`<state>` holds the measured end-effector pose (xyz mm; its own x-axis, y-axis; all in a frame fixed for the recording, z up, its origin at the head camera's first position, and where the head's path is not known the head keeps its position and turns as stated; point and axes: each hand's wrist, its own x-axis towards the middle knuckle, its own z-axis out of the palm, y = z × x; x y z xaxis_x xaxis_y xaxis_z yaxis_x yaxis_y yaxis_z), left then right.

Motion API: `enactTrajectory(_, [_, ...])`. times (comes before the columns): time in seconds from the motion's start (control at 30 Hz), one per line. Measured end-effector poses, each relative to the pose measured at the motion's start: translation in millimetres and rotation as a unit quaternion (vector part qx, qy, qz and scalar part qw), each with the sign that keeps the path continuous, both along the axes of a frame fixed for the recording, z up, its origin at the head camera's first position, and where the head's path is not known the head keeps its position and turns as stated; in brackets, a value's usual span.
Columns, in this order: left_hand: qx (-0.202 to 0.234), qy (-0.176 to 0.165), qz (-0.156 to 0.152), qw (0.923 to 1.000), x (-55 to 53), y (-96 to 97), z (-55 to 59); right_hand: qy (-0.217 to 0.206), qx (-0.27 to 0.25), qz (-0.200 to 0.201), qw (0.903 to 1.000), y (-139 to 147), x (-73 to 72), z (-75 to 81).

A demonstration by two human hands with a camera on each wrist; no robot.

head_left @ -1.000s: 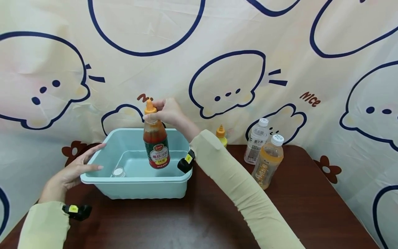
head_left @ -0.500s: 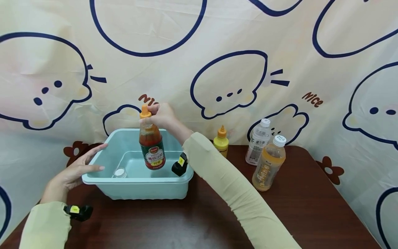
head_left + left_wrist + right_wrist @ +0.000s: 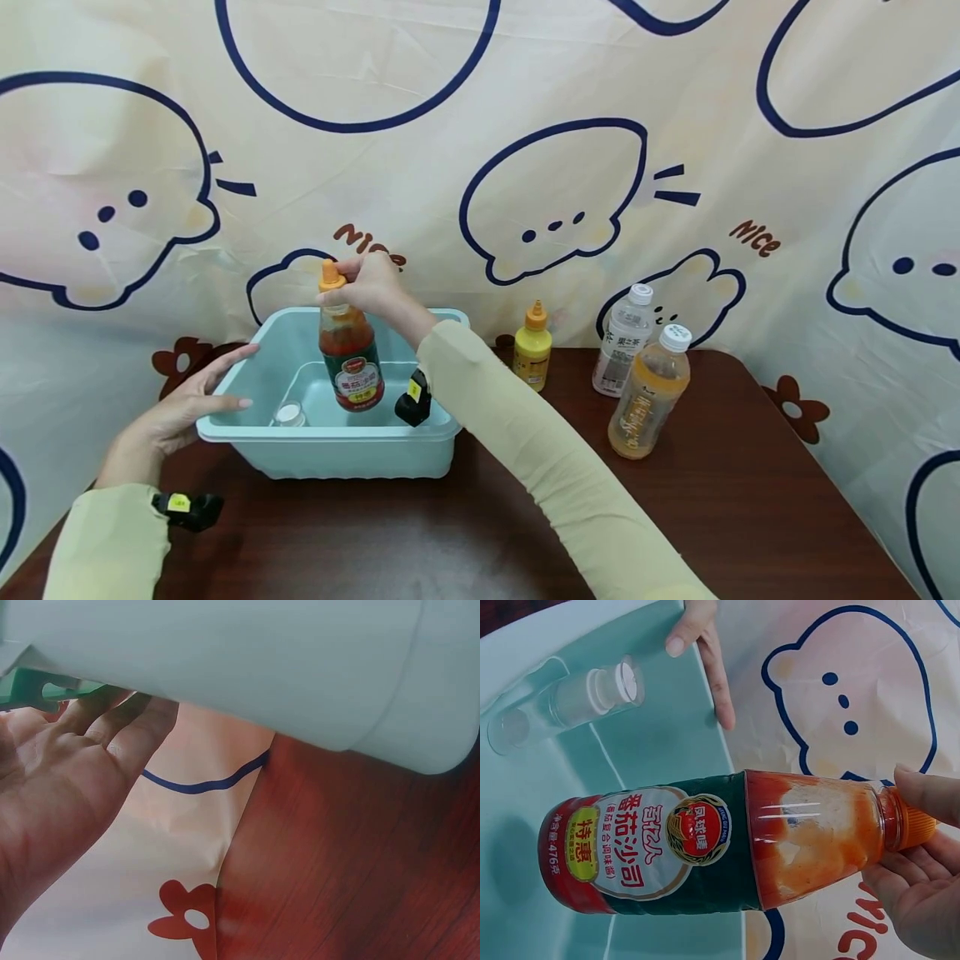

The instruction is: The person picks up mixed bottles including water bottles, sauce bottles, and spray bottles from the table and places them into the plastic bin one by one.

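Note:
My right hand (image 3: 377,289) pinches a tomato ketchup bottle (image 3: 352,371) by its orange cap and neck. The bottle hangs slightly tilted over the inside of a light blue plastic basin (image 3: 337,454); in the right wrist view its green and red label (image 3: 652,847) faces the camera. Whether its base touches the basin floor, I cannot tell. At the basin's left rim my left hand (image 3: 168,421) holds on, thumb over the edge and fingers along the outside. A small clear bottle (image 3: 577,697) with a white cap lies on its side in the basin.
On the brown table (image 3: 510,517), right of the basin, stands a yellow squeeze bottle (image 3: 532,354) with an orange cap. Farther right are a clear drink bottle (image 3: 624,342) and one with an amber band (image 3: 648,400). A patterned cloth (image 3: 562,75) hangs behind the table.
My right hand has carried the ketchup bottle leftward and slightly down over the basin. The yellow squeeze bottle, partly hidden by the sleeve before, now shows fully. My left hand stays at the rim.

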<state>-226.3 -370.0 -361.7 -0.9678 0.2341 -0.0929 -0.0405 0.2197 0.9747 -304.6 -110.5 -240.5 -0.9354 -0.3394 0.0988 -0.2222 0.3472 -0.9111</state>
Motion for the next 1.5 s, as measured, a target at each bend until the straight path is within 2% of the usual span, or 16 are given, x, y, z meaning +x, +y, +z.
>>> enactTrajectory(0.53, [-0.008,-0.001,0.0,1.0,1.2,-3.8,0.4,-0.016,0.03,-0.007,0.9994,-19,-3.6,-0.4])
enactTrajectory(0.77, [-0.026,0.003,0.001,0.9997,2.1,-2.2,-2.4,0.002,0.049,-0.016,0.9987,-28,-5.1,-8.2])
enactTrajectory(1.07, [-0.025,0.003,0.004,0.9997,1.8,-2.2,-1.4,0.008,0.067,-0.033,0.9972,-42,-4.4,-13.8])
enactTrajectory(1.33, [-0.02,-0.002,-0.009,0.9998,-0.9,-2.6,-1.8,-0.005,0.062,-0.019,0.9979,-47,-5.7,-22.5])
enactTrajectory(1.5, [-0.013,-0.002,-0.011,0.9999,-1.1,-3.3,-1.7,0.006,0.065,-0.01,0.9978,-51,-4.3,-25.6])
